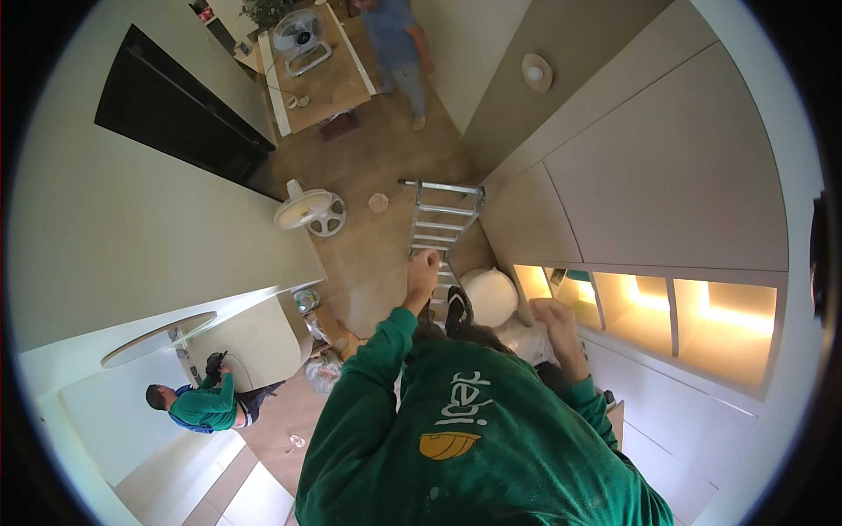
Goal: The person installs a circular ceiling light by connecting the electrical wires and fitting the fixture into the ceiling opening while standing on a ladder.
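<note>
My left hand [424, 270] is raised in front of my chest, its fingers curled closed, over an aluminium ladder [441, 210]. Whether it touches the ladder, or has anything in it, I cannot tell. To the right my right hand [555, 323] is also curled closed, near the lit shelf niches [632, 298] in the wall cabinet; anything inside its fingers is hidden. Both forearms are in green sleeves. Below me, a dark shoe [458, 311] shows by the ladder, next to a round white container [489, 296].
Large cabinet doors [675, 167] rise on the right. A white fan [307, 210] stands on the wooden floor ahead. At the far end are a work table [338, 83] with another fan [300, 35] and a person in blue [399, 44]. Lower left, a co-worker in green [206, 405] works beside a counter.
</note>
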Action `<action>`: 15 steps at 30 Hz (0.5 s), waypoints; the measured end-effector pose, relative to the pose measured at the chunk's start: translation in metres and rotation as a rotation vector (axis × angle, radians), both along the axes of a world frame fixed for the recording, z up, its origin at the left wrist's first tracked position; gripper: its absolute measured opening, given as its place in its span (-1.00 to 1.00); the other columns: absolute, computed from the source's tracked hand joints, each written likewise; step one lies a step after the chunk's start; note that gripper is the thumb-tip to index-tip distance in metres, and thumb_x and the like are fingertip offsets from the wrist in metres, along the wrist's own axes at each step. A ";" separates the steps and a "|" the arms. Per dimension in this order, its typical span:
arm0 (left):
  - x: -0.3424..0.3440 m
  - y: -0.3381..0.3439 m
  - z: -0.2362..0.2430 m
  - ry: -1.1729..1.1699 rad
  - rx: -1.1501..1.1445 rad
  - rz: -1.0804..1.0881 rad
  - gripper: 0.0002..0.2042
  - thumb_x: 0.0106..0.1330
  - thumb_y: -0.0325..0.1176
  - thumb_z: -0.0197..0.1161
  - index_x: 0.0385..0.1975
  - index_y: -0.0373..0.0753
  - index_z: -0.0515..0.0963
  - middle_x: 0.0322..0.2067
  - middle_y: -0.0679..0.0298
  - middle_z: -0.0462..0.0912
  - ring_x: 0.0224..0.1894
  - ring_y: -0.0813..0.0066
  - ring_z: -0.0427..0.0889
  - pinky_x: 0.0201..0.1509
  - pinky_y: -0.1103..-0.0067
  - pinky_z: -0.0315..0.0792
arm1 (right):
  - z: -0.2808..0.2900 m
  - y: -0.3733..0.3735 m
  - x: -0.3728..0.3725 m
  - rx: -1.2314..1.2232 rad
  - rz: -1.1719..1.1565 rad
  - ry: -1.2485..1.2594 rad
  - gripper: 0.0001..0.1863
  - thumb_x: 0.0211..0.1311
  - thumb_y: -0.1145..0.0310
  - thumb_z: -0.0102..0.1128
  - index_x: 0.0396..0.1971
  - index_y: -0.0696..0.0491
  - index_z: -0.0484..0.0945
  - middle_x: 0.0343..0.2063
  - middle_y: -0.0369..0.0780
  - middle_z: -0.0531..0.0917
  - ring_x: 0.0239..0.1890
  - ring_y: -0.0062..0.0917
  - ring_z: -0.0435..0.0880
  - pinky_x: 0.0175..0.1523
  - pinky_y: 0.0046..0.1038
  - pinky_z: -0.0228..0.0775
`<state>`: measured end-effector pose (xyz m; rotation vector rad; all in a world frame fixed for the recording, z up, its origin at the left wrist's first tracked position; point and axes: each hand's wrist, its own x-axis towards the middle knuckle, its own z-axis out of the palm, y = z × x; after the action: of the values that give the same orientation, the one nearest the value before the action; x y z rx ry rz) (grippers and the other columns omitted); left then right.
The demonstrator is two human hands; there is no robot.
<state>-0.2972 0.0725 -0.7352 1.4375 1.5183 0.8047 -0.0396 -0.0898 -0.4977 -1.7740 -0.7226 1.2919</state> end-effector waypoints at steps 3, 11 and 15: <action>0.000 0.011 0.001 -0.026 -0.071 -0.021 -0.78 0.32 -0.26 0.30 -0.29 -0.30 0.69 -0.41 0.01 0.71 -0.33 0.05 0.70 -0.22 0.23 0.51 | -0.004 -0.016 0.010 0.009 -0.004 -0.060 -0.71 0.46 0.26 0.23 -0.11 0.21 0.70 -0.26 -0.30 0.74 -0.25 -0.68 0.62 -0.07 -0.60 0.45; 0.001 0.038 -0.055 0.277 -0.022 -0.190 -0.69 0.20 -0.11 0.38 -0.45 -0.30 0.72 -0.45 0.05 0.73 -0.35 0.04 0.73 -0.21 0.24 0.55 | -0.008 -0.033 0.018 0.008 -0.087 -0.081 -0.68 0.46 0.18 0.22 -0.15 0.15 0.73 -0.32 -0.33 0.75 -0.28 -0.68 0.63 -0.13 -0.56 0.44; 0.009 0.058 -0.027 0.153 -0.241 -0.101 -0.67 0.21 -0.08 0.38 -0.51 -0.28 0.70 -0.51 0.02 0.71 -0.38 0.01 0.71 -0.26 0.21 0.53 | -0.019 -0.046 0.021 -0.001 -0.158 -0.071 -0.68 0.48 0.16 0.20 -0.21 0.14 0.72 -0.35 -0.31 0.74 -0.28 -0.67 0.64 -0.13 -0.56 0.44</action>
<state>-0.2885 0.1307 -0.7625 1.4072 1.5837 0.4424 -0.0183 -0.1360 -0.5164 -1.8460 -0.6073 1.1290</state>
